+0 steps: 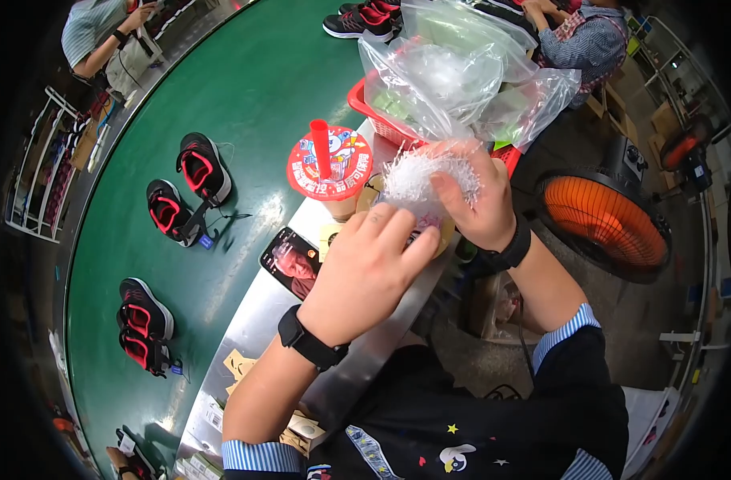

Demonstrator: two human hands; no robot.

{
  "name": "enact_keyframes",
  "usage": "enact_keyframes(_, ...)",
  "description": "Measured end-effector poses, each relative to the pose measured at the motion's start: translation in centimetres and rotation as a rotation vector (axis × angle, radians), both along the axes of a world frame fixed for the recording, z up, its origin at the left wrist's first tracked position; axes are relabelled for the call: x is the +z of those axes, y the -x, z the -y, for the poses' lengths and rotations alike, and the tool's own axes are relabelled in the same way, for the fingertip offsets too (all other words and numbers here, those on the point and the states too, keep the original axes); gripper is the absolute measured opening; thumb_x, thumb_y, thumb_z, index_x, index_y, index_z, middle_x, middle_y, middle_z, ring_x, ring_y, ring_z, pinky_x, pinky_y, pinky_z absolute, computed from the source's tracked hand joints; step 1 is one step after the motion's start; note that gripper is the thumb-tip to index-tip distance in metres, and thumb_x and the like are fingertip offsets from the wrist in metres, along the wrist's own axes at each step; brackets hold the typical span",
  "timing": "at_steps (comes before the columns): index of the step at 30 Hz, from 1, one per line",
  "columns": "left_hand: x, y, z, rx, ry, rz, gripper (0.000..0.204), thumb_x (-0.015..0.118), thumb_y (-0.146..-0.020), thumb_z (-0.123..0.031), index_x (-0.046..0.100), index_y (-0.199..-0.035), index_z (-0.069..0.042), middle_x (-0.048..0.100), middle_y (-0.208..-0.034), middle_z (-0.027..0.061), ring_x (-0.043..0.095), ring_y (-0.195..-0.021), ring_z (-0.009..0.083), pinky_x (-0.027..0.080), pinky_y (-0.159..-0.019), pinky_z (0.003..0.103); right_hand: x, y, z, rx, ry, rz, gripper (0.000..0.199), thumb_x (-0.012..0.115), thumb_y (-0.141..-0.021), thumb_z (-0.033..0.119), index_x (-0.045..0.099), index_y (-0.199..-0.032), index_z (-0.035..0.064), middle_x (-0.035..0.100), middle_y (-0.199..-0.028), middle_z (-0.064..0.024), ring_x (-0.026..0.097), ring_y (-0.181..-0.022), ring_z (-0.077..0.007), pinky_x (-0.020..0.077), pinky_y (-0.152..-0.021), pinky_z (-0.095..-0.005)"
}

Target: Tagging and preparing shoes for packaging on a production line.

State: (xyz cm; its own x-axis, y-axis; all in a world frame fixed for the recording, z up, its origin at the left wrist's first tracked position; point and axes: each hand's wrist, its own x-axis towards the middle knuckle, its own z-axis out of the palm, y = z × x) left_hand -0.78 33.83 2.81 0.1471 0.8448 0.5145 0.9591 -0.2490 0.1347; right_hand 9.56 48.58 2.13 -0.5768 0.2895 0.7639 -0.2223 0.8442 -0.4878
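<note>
My right hand [479, 192] is closed round a bunch of thin white plastic strands [413, 178], which look like tag fasteners. Just below and left of it, my left hand [367, 260] has its fingers curled, and whatever lies in them is hidden. Between the hands, partly covered, are a yellowish round thing [443, 242] and some pinkish bits [428, 222]. Beyond my left hand stands a drink cup [333, 164] with a red printed lid and a thick red straw. A phone [291, 262] with a lit screen lies beside my left hand.
Black and red shoes [204, 170] stand in pairs on the green belt [257, 104] at left. A red basket [381, 122] holds clear plastic bags [453, 76]. An orange fan [605, 220] stands at right. Co-workers sit at far left and far right.
</note>
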Motion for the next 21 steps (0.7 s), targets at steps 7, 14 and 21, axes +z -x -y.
enact_keyframes(7,1.3,0.2,-0.2,0.054,-0.129,0.044,0.03,0.055,-0.063,-0.009,0.055,-0.092,-0.007,0.046,-0.077,0.0062,0.049,-0.074,0.0222,0.042,-0.064,0.033,0.2,0.0,-1.0,-0.02,0.165,0.066,0.02,0.058,-0.078,0.011,0.052,-0.094,0.0017,0.06,-0.079,-0.014,0.061,-0.071,-0.0283,0.046,-0.063,-0.0308)
enact_keyframes(14,2.3,0.8,-0.8,0.126,-0.506,0.092,0.032,0.057,-0.057,-0.008,0.06,-0.089,-0.009,0.049,-0.073,0.0032,0.051,-0.068,0.0212,0.043,-0.06,0.032,0.0,0.4,-1.8,0.003,0.098,0.022,0.018,0.057,-0.079,0.012,0.053,-0.093,0.0016,0.06,-0.078,-0.0124,0.061,-0.069,-0.0243,0.0455,-0.063,-0.0294)
enact_keyframes(21,2.0,0.8,-0.5,0.209,-0.389,0.038,0.032,0.058,-0.056,-0.005,0.062,-0.088,-0.008,0.05,-0.074,0.0044,0.051,-0.069,0.021,0.041,-0.058,0.029,0.5,-0.1,-2.6,-0.033,0.271,0.04,0.017,0.057,-0.079,0.012,0.053,-0.092,0.0011,0.059,-0.076,-0.0116,0.059,-0.068,-0.0201,0.0443,-0.063,-0.0279)
